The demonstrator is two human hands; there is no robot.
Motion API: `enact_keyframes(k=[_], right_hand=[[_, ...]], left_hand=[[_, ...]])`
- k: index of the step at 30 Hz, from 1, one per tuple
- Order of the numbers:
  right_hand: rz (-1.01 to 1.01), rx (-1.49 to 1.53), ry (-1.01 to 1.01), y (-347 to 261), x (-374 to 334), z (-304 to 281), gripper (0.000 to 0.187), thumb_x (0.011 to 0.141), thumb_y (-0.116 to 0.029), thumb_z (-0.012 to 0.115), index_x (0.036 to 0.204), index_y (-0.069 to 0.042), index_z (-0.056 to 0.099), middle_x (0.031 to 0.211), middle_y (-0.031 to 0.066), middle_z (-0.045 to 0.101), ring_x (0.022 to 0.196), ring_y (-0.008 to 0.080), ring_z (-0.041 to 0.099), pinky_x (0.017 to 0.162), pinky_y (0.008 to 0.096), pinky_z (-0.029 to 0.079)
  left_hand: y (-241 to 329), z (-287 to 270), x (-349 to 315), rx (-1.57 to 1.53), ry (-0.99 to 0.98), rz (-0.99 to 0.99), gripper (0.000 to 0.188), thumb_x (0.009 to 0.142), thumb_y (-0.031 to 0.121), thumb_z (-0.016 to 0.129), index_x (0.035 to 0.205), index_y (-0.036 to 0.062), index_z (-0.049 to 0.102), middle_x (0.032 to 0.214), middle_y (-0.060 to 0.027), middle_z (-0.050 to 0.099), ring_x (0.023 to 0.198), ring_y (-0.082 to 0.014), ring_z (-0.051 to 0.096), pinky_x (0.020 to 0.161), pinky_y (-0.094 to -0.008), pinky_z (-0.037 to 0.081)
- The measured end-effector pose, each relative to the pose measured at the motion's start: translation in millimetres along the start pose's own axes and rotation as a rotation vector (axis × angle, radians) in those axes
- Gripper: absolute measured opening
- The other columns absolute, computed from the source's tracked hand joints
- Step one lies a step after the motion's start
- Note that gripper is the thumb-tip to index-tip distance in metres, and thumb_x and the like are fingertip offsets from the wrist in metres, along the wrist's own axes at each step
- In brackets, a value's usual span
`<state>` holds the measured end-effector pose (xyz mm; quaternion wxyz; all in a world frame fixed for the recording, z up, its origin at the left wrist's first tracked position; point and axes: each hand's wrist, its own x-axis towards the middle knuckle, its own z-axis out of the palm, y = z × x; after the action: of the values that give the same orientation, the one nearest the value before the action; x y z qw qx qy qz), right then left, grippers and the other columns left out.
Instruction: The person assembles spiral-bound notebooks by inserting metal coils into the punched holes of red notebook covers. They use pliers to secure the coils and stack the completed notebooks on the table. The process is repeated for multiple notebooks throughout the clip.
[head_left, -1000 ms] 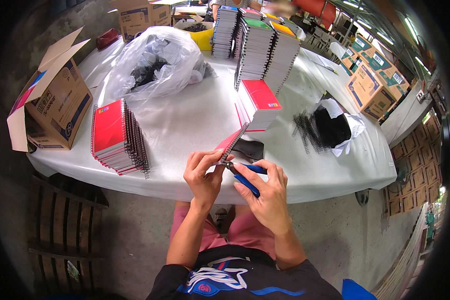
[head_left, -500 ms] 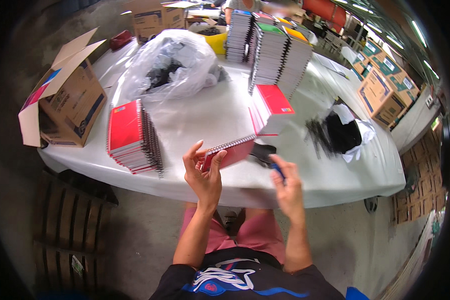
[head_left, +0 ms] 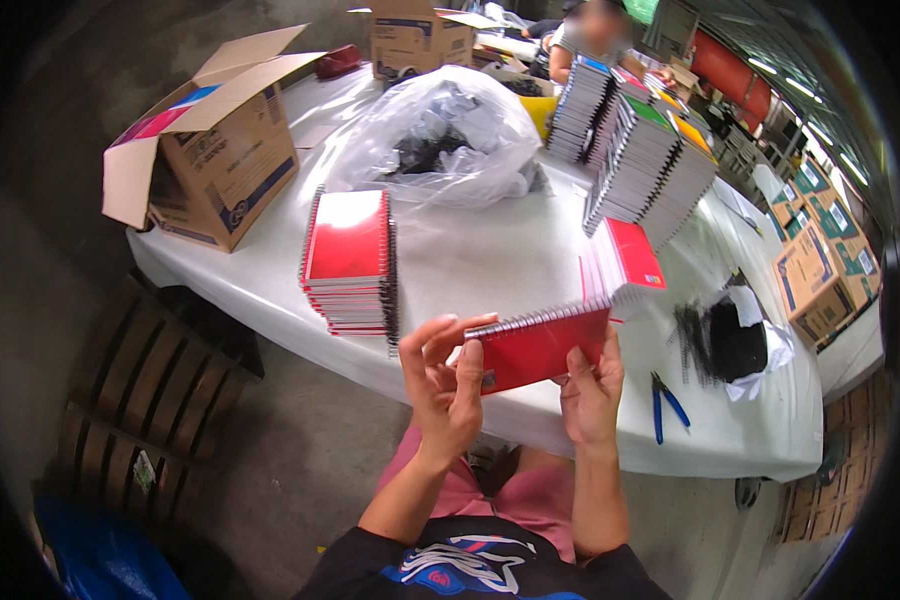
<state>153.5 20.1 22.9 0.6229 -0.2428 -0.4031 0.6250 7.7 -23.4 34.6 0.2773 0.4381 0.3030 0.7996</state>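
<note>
A red spiral notebook is held up over the table's near edge, its wire coil along the upper side. My left hand grips its left end, thumb on the cover. At the right end my right hand closes on it too, thumb across the front. Pliers with blue handles lie on the table to the right of that hand. To the left stands a stack of red spiral notebooks. A smaller pile of red notebooks sits just behind the held one.
Tall notebook stacks and a clear plastic bag with dark contents stand on the white-covered table. An open carton is at left. Black coils lie at right. Another person works at the far side.
My right hand has put the blue-handled pliers down on the table and taken hold of the notebook's right end. The view has turned leftward, shifting the scene to the right.
</note>
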Motion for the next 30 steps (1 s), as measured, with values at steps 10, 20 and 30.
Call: enact_keyframes(k=[10,20,30], right_hand=[[0.067,-0.153,-0.328,27.7,135.3,149.6,0.051,0.076,-0.008,0.075,0.121,0.001,0.052,0.094,0.0129,0.064,0.080,0.0141,0.065,0.065,0.0260,0.056],[-0.161,-1.400,-0.601,79.0,184.7,184.4,0.043,0.085,-0.036,0.060,0.124,-0.019,0.057,0.126,0.0116,0.051,0.124,0.0283,0.041,0.101,0.0540,0.029],[-0.162,-0.841,-0.384,117.1,181.0,161.2,0.067,0.090,-0.057,0.044,0.144,-0.019,0.031,0.140,0.0224,0.034,0.131,0.0383,0.031,0.102,0.0612,0.023]], left_hand=[[24.0,-85.9,54.4,0.636,0.445,0.279,0.049,0.094,0.026,0.054,0.133,0.0001,0.039,0.139,-0.0126,0.041,0.130,-0.0226,0.036,0.105,-0.0414,0.027],[-8.0,-114.3,76.2,0.738,0.352,0.183,0.037,0.092,0.022,0.060,0.122,0.0002,0.053,0.126,-0.0129,0.053,0.112,-0.0212,0.051,0.095,-0.0310,0.039],[-10.5,-105.0,77.9,0.425,0.376,0.151,0.038,0.097,0.020,0.052,0.127,-0.0020,0.047,0.122,-0.0107,0.053,0.108,-0.0160,0.052,0.094,-0.0274,0.040]])
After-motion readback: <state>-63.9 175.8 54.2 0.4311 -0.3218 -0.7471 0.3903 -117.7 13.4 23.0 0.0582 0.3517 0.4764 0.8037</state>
